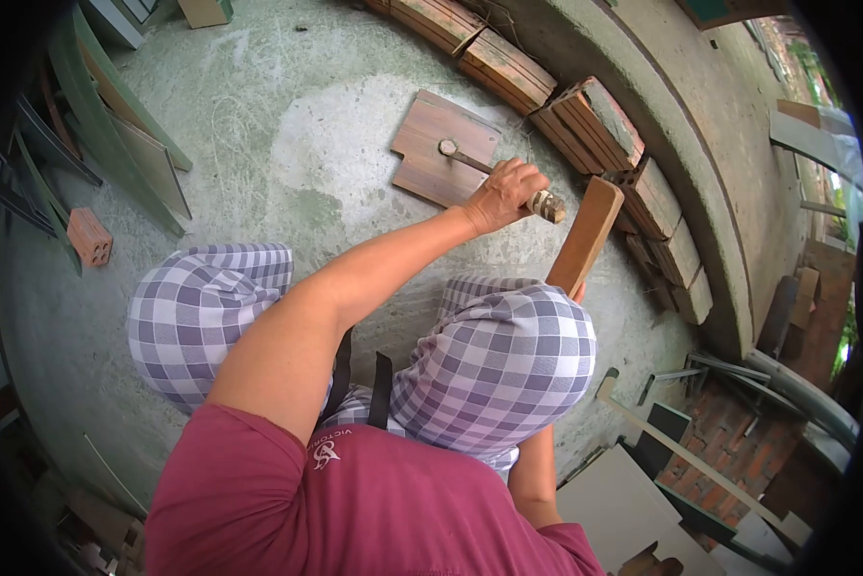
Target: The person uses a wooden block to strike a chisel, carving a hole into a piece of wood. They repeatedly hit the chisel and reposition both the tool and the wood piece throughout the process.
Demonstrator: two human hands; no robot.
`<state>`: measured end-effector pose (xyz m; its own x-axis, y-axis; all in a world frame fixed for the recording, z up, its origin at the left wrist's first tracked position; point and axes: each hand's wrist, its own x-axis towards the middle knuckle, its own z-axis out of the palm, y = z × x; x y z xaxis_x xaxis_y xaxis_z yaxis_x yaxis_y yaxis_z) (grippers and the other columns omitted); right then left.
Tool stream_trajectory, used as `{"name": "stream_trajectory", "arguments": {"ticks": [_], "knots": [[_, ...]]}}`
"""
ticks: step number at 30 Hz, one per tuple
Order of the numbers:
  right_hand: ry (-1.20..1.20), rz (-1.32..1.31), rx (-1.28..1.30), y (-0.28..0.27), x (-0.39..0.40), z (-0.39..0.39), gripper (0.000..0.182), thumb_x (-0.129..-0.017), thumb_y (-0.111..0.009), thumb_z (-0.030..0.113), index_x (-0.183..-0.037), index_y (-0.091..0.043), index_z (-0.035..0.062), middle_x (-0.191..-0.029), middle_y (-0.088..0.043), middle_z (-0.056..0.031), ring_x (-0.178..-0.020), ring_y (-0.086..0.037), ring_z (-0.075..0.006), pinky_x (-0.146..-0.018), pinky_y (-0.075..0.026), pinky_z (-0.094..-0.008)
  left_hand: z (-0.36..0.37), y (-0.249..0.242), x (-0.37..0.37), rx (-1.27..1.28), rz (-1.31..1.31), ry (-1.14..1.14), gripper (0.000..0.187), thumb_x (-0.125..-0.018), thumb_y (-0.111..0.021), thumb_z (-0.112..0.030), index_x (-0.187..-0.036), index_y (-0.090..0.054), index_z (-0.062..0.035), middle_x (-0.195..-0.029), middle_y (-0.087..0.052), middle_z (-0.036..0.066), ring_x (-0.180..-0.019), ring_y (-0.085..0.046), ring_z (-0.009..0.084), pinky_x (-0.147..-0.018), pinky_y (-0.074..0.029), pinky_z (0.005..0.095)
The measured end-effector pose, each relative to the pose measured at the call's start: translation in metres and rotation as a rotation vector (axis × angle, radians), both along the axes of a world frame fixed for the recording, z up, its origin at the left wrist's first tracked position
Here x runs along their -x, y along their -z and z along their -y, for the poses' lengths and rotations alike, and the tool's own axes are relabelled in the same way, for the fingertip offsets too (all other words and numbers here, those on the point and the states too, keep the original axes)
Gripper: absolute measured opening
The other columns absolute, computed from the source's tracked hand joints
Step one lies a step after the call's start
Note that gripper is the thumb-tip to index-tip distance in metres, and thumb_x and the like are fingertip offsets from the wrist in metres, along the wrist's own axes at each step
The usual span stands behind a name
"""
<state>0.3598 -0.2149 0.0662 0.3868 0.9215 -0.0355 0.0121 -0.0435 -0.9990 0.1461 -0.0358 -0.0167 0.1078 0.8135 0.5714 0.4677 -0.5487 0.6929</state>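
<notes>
My left hand (511, 196) is closed around the handle of a hammer (449, 148), whose wrapped grip end sticks out past my fingers. The hammer's round head overlaps a flat brown wooden board (429, 123) with a notched edge, lying on the concrete floor. Beyond my checked right knee, a thick wooden block (588, 230) stands tilted, its upper end close to the bricks. My right hand (580, 293) grips its lower end; just the fingertips show, the rest hidden behind the knee.
A curved row of hollow bricks (508, 69) runs along a low concrete ledge (676, 125). At left, long panels (114, 125) lean near a single brick (89, 237). Boards and strips (614, 504) lie at the lower right.
</notes>
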Motion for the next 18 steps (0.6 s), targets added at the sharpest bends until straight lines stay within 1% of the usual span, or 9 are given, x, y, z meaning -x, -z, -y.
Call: {"name": "stream_trajectory", "arguments": {"ticks": [5, 11, 15, 18], "knots": [[0.008, 0.117, -0.032, -0.003, 0.005, -0.011, 0.065, -0.079, -0.063, 0.028, -0.135, -0.034, 0.0117, -0.102, -0.05, -0.0099, -0.093, -0.049, -0.0203, -0.079, -0.046, -0.031, -0.002, 0.008, -0.001, 0.04, 0.034, 0.018, 0.043, -0.063, -0.075, -0.012, -0.097, -0.049, -0.0132, -0.091, -0.051, 0.006, -0.092, -0.05, 0.0284, -0.084, -0.041, 0.0405], [0.017, 0.243, -0.079, -0.005, 0.014, -0.026, 0.065, -0.079, -0.063, 0.028, -0.135, -0.034, 0.0117, -0.101, -0.05, -0.0098, -0.093, -0.049, -0.0201, -0.078, -0.046, -0.0312, -0.006, 0.012, 0.002, 0.016, 0.034, 0.017, 0.044, -0.062, -0.076, -0.012, -0.098, -0.049, -0.013, -0.092, -0.05, 0.007, -0.092, -0.049, 0.0283, -0.085, -0.041, 0.0405], [0.012, 0.328, -0.112, -0.007, 0.02, -0.036, 0.065, -0.078, -0.063, 0.028, -0.135, -0.034, 0.0117, -0.101, -0.05, -0.0098, -0.092, -0.049, -0.02, -0.078, -0.046, -0.0312, -0.008, 0.013, 0.002, 0.008, 0.012, -0.037, 0.046, -0.062, -0.076, -0.012, -0.099, -0.048, -0.0134, -0.092, -0.049, 0.007, -0.092, -0.049, 0.0281, -0.085, -0.04, 0.0401], [0.008, 0.386, -0.137, -0.006, 0.019, -0.059, 0.065, -0.078, -0.063, 0.028, -0.135, -0.034, 0.0117, -0.101, -0.05, -0.0097, -0.092, -0.049, -0.0199, -0.078, -0.046, -0.0313, -0.007, 0.01, 0.0, 0.022, 0.019, -0.065, 0.046, -0.062, -0.076, -0.011, -0.099, -0.047, -0.0134, -0.092, -0.049, 0.007, -0.093, -0.049, 0.028, -0.085, -0.04, 0.04]]}}
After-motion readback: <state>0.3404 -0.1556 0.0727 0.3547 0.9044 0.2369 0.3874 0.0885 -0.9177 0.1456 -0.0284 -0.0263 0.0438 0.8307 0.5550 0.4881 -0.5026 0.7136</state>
